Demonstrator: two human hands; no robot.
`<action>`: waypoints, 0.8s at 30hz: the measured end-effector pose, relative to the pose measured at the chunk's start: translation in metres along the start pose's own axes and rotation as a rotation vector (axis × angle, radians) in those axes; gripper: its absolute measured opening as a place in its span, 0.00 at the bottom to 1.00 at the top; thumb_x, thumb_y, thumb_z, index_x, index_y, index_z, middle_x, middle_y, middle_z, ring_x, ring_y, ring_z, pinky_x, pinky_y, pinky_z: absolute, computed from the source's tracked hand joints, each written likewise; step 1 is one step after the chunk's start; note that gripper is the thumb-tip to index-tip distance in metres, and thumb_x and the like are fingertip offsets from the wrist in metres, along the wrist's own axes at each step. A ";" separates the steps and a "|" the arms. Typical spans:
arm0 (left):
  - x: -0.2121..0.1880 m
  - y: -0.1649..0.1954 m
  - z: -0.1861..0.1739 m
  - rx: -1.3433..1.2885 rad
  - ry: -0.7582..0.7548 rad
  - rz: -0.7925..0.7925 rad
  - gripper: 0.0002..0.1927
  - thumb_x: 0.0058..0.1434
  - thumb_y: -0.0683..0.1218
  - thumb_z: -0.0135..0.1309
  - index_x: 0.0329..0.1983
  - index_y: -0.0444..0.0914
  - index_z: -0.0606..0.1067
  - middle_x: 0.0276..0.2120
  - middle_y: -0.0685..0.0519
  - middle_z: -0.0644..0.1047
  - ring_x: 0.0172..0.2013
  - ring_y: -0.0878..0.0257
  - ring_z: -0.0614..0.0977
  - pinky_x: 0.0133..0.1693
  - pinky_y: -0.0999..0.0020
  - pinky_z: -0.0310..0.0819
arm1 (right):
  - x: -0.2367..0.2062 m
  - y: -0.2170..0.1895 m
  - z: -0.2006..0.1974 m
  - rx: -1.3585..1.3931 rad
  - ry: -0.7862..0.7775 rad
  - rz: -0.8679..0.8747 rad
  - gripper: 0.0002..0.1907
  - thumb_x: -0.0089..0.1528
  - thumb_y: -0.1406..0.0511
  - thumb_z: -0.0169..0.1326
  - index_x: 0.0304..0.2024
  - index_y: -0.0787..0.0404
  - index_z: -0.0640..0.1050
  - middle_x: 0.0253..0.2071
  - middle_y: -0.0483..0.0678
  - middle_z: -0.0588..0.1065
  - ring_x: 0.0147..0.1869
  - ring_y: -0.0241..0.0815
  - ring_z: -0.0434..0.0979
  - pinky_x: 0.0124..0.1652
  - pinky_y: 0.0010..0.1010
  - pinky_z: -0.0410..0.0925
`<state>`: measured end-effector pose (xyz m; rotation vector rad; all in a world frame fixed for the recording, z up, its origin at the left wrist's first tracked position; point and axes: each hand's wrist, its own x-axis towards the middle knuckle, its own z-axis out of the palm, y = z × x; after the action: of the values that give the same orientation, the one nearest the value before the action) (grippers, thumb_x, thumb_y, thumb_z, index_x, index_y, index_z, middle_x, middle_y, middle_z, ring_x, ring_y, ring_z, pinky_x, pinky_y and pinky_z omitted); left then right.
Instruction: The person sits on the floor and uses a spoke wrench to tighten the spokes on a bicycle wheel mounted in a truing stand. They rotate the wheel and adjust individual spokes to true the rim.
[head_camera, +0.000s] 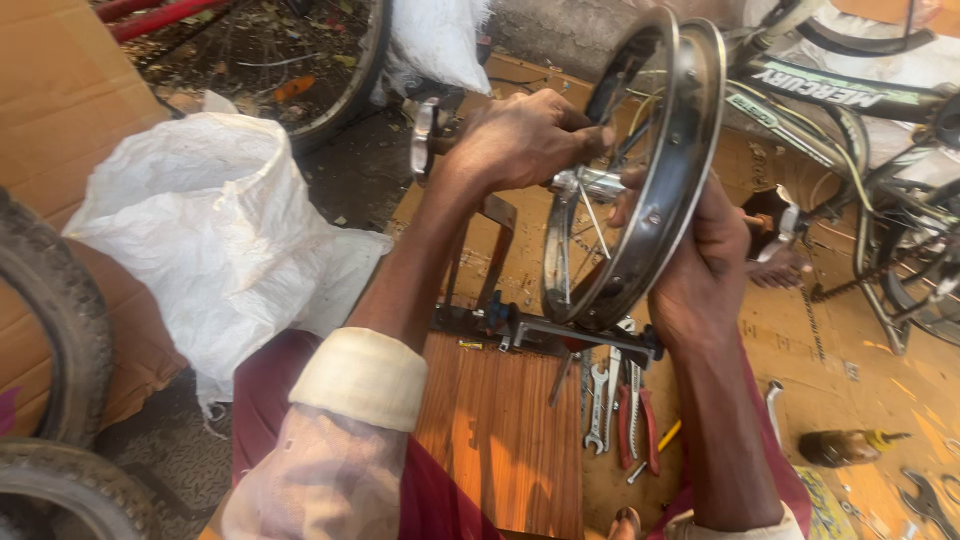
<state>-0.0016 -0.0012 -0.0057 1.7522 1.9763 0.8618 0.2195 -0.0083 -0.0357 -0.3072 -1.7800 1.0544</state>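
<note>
— Where's the wheel rim (690, 150)?
— Upright in a stand over the wooden worktop (500, 430), between both hands. The left hand (520, 135) is clenched around the hub axle (590, 183) at its centre.
— And the right hand (700, 260)?
— Wrapped around the rim's lower edge, fingers curled inside. Spanners (600, 395) and red pliers (640, 425) lie just below.

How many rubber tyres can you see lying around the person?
3, maybe more hidden. One worn tyre stands at the left edge, another tyre lies in the bottom left corner, and a third tyre, on a spoked wheel, leans at the top behind the white sack.
</note>
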 end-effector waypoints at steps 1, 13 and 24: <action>0.001 0.000 0.000 -0.002 0.028 0.012 0.26 0.60 0.71 0.46 0.40 0.52 0.84 0.21 0.62 0.79 0.23 0.70 0.78 0.28 0.63 0.70 | -0.001 -0.001 0.001 0.007 -0.026 0.009 0.13 0.75 0.71 0.50 0.61 0.60 0.76 0.48 0.46 0.80 0.47 0.34 0.81 0.45 0.26 0.77; -0.004 0.009 -0.003 0.003 0.034 -0.049 0.25 0.59 0.70 0.47 0.41 0.53 0.84 0.19 0.60 0.80 0.26 0.70 0.82 0.35 0.57 0.78 | -0.004 -0.015 -0.006 -0.044 -0.071 0.114 0.22 0.64 0.76 0.58 0.58 0.56 0.72 0.50 0.45 0.79 0.55 0.37 0.80 0.48 0.27 0.76; -0.006 0.007 -0.002 0.003 0.048 0.035 0.26 0.60 0.70 0.46 0.42 0.52 0.84 0.25 0.61 0.84 0.27 0.69 0.83 0.35 0.56 0.78 | -0.009 -0.006 -0.003 -0.634 0.044 -0.433 0.19 0.59 0.67 0.76 0.40 0.60 0.76 0.37 0.41 0.73 0.41 0.35 0.69 0.37 0.27 0.66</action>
<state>0.0035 -0.0076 -0.0002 1.7892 1.9835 0.9204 0.2273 -0.0160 -0.0359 -0.3018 -1.9868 0.1622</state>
